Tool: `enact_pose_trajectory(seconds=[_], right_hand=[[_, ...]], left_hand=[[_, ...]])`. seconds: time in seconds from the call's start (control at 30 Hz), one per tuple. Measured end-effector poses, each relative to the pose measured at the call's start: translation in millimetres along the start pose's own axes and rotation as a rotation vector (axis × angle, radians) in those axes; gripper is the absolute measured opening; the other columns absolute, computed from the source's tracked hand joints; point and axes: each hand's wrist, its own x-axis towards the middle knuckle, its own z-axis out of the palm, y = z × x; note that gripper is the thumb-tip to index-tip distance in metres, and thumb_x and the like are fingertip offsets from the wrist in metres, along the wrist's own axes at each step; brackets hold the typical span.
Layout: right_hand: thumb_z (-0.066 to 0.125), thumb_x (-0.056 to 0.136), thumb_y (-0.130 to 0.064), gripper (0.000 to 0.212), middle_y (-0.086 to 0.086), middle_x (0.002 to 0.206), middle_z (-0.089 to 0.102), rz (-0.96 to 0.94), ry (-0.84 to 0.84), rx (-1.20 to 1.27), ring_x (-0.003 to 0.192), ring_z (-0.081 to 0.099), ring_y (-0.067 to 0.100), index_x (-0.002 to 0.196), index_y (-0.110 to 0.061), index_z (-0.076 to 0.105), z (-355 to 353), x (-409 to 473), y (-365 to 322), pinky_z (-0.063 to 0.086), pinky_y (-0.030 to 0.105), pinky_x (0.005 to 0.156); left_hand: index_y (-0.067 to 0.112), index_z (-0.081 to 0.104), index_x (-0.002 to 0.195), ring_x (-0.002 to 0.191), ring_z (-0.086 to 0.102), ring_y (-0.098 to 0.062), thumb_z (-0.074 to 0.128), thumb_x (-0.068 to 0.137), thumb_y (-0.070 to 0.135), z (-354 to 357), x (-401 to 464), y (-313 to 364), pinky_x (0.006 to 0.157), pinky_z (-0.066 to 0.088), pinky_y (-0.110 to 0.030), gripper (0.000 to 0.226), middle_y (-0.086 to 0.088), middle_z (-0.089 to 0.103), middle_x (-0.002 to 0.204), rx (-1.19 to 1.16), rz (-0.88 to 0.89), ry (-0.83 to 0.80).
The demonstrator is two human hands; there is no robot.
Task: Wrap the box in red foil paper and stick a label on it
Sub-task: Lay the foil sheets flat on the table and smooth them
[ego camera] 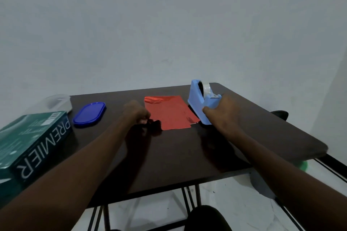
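R hand (223, 110) grasps the dispenser (200, 102) at its cutter end, near the table's (178, 152) far R corner; L hand (138, 113) is curled at the foil's (170, 113) near L corner, prob. pinching it, though shadow hides the fingertips. Foil lies flat mid-table toward the far edge, its near R corner just beside the dispenser base. Box (28, 148) sits at the L edge, well apart from the foil, unwrapped.

Judged step: getting tape. Best to hold the dispenser down, pull tape straight, tear on the blade, keep foil flat w/ the L hand.

Room: near half of table is open for the box. Dispenser is close to the R edge; lid (89, 114) lies between box and foil.
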Motion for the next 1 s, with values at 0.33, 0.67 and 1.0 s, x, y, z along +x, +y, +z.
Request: enact_pose_trajectory(seconds=[0.33, 0.67, 1.0], right_hand=[[0.075, 0.081, -0.026, 0.038, 0.01, 0.094, 0.063, -0.002, -0.1, -0.07, 0.088, 0.064, 0.032, 0.1, -0.008, 0.048, 5, -6, -9, 0.054, 0.043, 0.078], [0.054, 0.088, -0.007, 0.022, 0.009, 0.106, 0.065, -0.476, -0.002, -0.228, 0.095, 0.063, 0.03, 0.11, -0.006, 0.06, 27, -20, -56, 0.045, 0.037, 0.074], [0.072, 0.077, -0.048, 0.053, -0.001, 0.099, 0.062, -0.169, -0.458, -0.148, 0.097, 0.054, 0.018, 0.111, -0.011, 0.054, 92, -12, -73, 0.044, 0.032, 0.078]], left_hand=[[0.013, 0.063, 0.091, 0.081, 0.059, -0.022, 0.063, 0.083, 0.03, -16, -26, 2, 0.061, 0.04, -0.024, 0.019, -0.01, 0.064, 0.095, 0.406, 0.307, 0.243], [0.015, 0.073, 0.108, 0.098, 0.066, -0.023, 0.075, 0.081, 0.033, 28, -22, 21, 0.078, 0.049, -0.029, 0.032, -0.006, 0.072, 0.108, 0.542, 0.59, 0.076], [0.006, 0.07, 0.096, 0.076, 0.062, -0.019, 0.068, 0.087, 0.003, -23, -18, -15, 0.071, 0.057, -0.029, 0.009, -0.014, 0.069, 0.091, -0.708, 0.299, -0.053]])
